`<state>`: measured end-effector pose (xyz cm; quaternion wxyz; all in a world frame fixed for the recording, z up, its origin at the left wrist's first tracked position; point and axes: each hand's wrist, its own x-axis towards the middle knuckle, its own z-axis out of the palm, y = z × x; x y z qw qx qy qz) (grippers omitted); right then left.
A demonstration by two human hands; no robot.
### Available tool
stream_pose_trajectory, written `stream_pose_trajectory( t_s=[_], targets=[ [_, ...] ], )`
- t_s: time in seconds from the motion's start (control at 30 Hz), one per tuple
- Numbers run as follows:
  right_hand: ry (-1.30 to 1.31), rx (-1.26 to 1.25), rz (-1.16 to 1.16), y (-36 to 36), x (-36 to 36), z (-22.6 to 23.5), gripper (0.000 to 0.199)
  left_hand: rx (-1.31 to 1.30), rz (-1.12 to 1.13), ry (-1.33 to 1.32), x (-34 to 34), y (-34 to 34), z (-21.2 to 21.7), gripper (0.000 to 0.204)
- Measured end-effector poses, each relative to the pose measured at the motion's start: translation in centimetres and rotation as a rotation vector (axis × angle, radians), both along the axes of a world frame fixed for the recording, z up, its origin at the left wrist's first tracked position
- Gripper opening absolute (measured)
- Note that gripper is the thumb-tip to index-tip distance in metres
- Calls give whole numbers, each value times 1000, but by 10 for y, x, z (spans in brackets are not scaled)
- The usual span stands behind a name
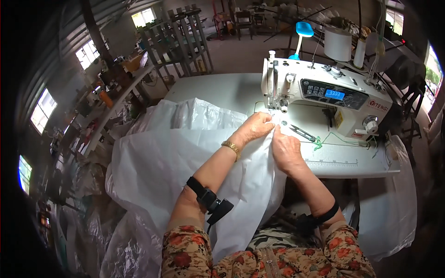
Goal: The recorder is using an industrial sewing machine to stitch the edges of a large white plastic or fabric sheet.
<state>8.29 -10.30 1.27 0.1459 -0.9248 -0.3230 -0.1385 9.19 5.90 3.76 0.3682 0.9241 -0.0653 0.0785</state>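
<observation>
White sheeting (162, 160) is lying across the left part of a sewing table (213, 88), its gathered edge reaching up to the needle area of a white sewing machine (315, 88). The person's left hand (252, 127) is gripping that edge, its fingers closing narrowly on the material just beside the needle area. The right hand (286, 147) is curling in from the other side, pinching the same edge slightly nearer the body. Below the hands, the sheeting is hanging in long folds between the forearms and spreading out beyond the left arm, while a shiny, crinkled strip of plastic (211, 116) is showing behind it on the table.

Small black snips (302, 133) are resting to the right of the needle area, a tangle of green thread (318, 142) lying near their handle end. A ruler strip (333, 162) is running along the near edge of the table. Above the machine, a blue-headed lamp (304, 29) is standing beside a large white thread cone (337, 44), and a small blue screen (334, 94) is glowing on the machine's front. A gold-coloured band (231, 149) is circling the left wrist, and a black strap (196, 186) is wrapping the same forearm. Floral sleeves (186, 252) are covering the upper arms.
</observation>
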Motion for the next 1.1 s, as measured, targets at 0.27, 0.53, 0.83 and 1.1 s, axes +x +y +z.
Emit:
stream_pose_trajectory(
  t_s=[0.27, 0.53, 0.83, 1.1],
  targets=[
    [146, 489, 340, -22, 61, -24, 9, 85, 143, -35, 18, -1, -26, 26],
    [-130, 299, 514, -18, 64, -30, 13, 56, 290, -167, 24, 0, -54, 22],
    [-171, 208, 427, -22, 68, -37, 19, 302, 150, -473, -39, -42, -37, 28],
    [-93, 237, 385, -10, 60, -39, 25, 243, 17, -316, -47, -14, -60, 54]
  ],
)
